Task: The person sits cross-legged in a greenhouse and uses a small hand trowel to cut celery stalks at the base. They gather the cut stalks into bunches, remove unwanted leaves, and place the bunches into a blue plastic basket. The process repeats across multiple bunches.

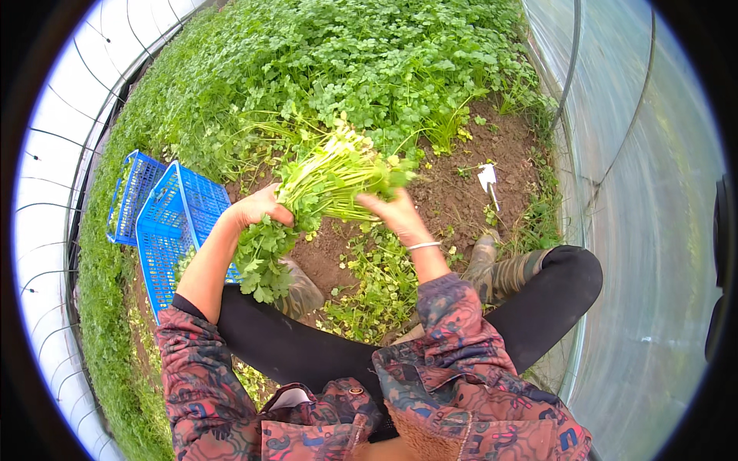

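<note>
A thick bunch of leafy green herb (328,178), like cilantro or celery, lies sideways across my two hands above the soil. My left hand (262,206) is closed around its leafy part, and leaves droop below that wrist towards my knee. At the pale stem end, my right hand (398,213) touches the lower stems, thumb along them; its other fingers are partly hidden by stalks and leaves. A white band circles my right wrist. Under the bunch, loose green and yellowing leaves (375,288) litter the ground between my boots.
Two blue plastic crates (167,248) stand at my left, close together. A small white-bladed hand tool (489,180) rests on bare soil (507,144) to the right. Dense green plants (323,52) grow ahead. Plastic greenhouse sheeting (640,230) rises on the right.
</note>
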`<state>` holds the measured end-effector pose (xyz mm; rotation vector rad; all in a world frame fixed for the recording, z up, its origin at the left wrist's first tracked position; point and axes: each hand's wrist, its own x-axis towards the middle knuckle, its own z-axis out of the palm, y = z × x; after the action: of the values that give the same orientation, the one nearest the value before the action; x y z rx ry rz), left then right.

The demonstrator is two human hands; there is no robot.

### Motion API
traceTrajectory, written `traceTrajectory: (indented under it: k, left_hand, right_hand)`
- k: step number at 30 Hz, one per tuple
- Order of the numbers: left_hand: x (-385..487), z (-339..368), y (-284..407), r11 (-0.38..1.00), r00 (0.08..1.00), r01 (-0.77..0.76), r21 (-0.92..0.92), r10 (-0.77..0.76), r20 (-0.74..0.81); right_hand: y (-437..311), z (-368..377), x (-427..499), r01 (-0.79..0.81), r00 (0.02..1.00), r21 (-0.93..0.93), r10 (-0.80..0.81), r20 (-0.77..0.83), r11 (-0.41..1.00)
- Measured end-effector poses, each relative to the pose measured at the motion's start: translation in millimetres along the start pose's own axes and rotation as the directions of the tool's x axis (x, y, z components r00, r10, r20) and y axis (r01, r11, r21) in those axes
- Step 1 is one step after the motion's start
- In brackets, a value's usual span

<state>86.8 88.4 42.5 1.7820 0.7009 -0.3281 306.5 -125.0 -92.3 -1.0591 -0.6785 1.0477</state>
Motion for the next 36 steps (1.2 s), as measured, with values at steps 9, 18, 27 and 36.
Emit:
traceTrajectory:
  k: [9,18,27,36]
  left_hand:
    - [1.7,-25.3,-22.6,0.976,0.973,-0.182,0.121,0.161,0.164]
    - [4.2,6.0,6.4,0.931,0.997,-0.054,0.360,0.028,0.078]
    - [-1.6,4.1,1.2,0.903,0.989,0.110,0.414,-0.141,0.043]
    - [-18.9,9.1,25.1,0.924,0.997,0.072,0.375,-0.067,-0.027]
  right_hand:
    - [21.7,-57.2,-7.0,0.030,0.985,0.039,-0.023,-0.171,0.999]
    - [-29.5,11.3,-3.5,0.135,0.945,-0.573,-0.278,-0.170,0.808]
    - [-33.0,-5.5,-7.9,0.001,0.992,0.069,0.008,-0.123,0.998]
    - [-29.2,-25.8,-15.8,0.115,0.887,0.668,0.226,-0.402,0.736]
